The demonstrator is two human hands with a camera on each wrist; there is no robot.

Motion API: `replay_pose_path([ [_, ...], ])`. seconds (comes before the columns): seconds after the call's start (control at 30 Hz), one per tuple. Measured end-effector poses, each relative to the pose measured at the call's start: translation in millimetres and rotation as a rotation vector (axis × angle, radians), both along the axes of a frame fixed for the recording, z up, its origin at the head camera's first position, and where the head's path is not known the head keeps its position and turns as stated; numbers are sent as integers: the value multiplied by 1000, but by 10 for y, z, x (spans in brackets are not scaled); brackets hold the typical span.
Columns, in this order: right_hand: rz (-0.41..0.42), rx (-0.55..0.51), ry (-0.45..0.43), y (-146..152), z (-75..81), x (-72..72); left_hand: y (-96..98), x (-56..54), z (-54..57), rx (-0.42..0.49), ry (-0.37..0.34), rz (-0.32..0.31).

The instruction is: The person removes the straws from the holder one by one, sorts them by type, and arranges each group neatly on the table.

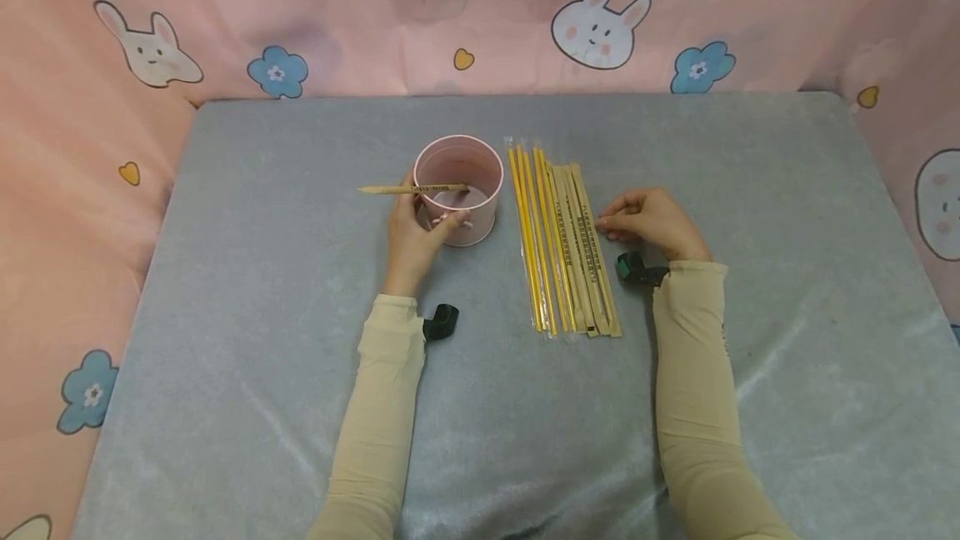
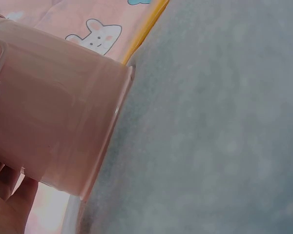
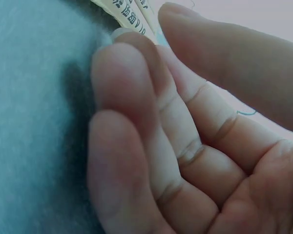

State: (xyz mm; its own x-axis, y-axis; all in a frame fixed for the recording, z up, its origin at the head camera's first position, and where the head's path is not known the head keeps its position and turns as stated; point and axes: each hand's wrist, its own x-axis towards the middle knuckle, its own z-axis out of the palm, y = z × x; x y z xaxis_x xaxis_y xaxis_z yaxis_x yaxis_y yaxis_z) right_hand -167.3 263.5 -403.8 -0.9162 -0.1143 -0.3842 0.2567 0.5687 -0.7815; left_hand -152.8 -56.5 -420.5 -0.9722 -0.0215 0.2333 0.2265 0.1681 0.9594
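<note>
My left hand (image 1: 415, 244) grips a pink bucket (image 1: 480, 227) standing on the table, its thumb along the near side and its fingers round the left side. The bucket wall (image 2: 53, 107) fills much of the left wrist view. One slim paper-wrapped stick (image 1: 405, 189) leans in the bucket, its upper end jutting left past the rim. Right of the bucket lie several printed paper-wrapped sticks (image 1: 585, 252) side by side. My right hand (image 1: 656, 223) is at their right edge with loosely bent fingers (image 3: 122, 83), thumb apart and nothing between them.
Several yellow straws (image 1: 536, 240) in clear wrappers lie between the bucket and the paper-wrapped sticks. A grey cloth covers the table (image 1: 247, 298). A pink printed curtain (image 1: 360, 15) stands along its back and sides. Dark wrist cameras (image 1: 441, 322) stick out from both sleeves.
</note>
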Motion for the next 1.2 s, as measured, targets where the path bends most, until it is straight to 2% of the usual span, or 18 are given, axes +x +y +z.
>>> replay_pose_path([
  [0.23,-1,-11,-4,-20,35,1,4,0,10,7,-6,6],
  [0.4,-1,-7,24,-33,44,4,2,0,29,23,3,-5],
  [0.67,-34,-77,93,-95,125,57,20,118,334,27,25,-19],
  [0.8,-59,-98,178,-217,284,107,20,130,375,26,32,-22],
  [1.03,0,-167,326,-595,572,196,8,120,342,6,51,-33],
  [1.2,80,-265,406,-939,700,166,-12,17,75,-8,45,-4],
])
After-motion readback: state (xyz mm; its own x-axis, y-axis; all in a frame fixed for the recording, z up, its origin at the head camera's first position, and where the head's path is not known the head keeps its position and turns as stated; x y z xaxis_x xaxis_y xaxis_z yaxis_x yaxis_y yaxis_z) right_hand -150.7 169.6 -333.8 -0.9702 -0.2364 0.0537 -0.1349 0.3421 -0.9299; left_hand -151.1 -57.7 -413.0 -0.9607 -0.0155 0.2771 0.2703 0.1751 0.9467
